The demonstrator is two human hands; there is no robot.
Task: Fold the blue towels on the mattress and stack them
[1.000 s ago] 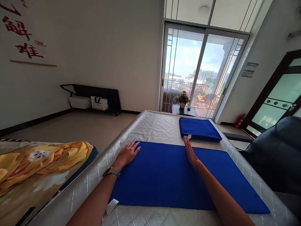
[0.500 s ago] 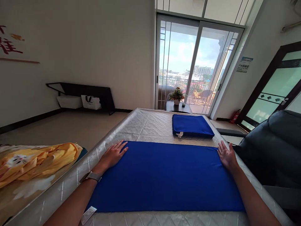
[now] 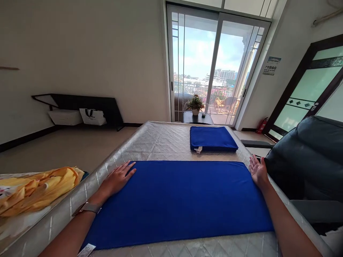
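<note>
A long blue cloth (image 3: 179, 200) lies spread flat across the quilted mattress (image 3: 150, 141), with a white label (image 3: 87, 250) at its near left corner. My left hand (image 3: 118, 180) rests on the cloth's far left corner, fingers stretched out. Beside the far right corner is my right hand (image 3: 258, 171), open, palm turned inward and fingers apart; whether it touches the cloth I cannot tell. Neither hand grips anything. Farther back on the mattress sits a neatly folded stack of blue cloth (image 3: 213, 138) with a small white tag.
A yellow patterned cloth (image 3: 45, 189) lies on a surface at the lower left. To the right stands a dark leather sofa (image 3: 311, 153). Beyond the mattress are a small black table (image 3: 198, 118) with a potted plant (image 3: 195, 103) and a sliding glass door (image 3: 217, 64).
My view has turned slightly right. My right hand has shifted a little outward from the cloth's edge, and the far right corner looks smoother. My left hand stays at its corner.
</note>
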